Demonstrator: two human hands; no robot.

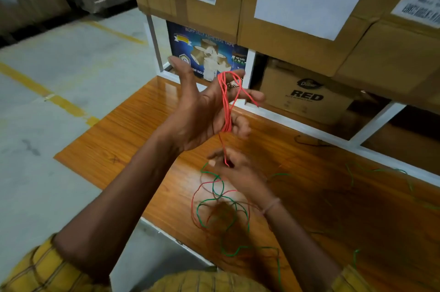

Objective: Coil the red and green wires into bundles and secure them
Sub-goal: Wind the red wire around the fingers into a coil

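Orange-brown wood laminate: the counter (123, 139) carries the loose work, under stacked cardboard cartons (297, 29); we count at least four, more cut off by the frame.

Left hand (197, 113) is raised, palm open, thumb spread away from the fingers. It acts as the former: the red wire (226, 101) is looped lengthwise over it, from the fingers up top down to the curled lower fingers. We count several turns; the exact number is not resolvable through blur. One free red end sticks out to the right near a fingertip.

Right hand (233, 170), lower and nearer, has its grip pinched shut on the red strand that runs down from the coil; this is the feed hand.

Step in hand, by our judgement: winding the red bundle, partway. A good length of red lies slack on the counter below the right hand, tangled in loops with the green wire (214, 194). Green is uncoiled and trails right across the counter.

Next move calls for drawing red out of the tangle without dragging green along, then carrying another turn over the left hand at even tension so loops do not slip off.

Count: two hands, one red wire, one green wire so far as we can tell, one bundle begun, none secured.
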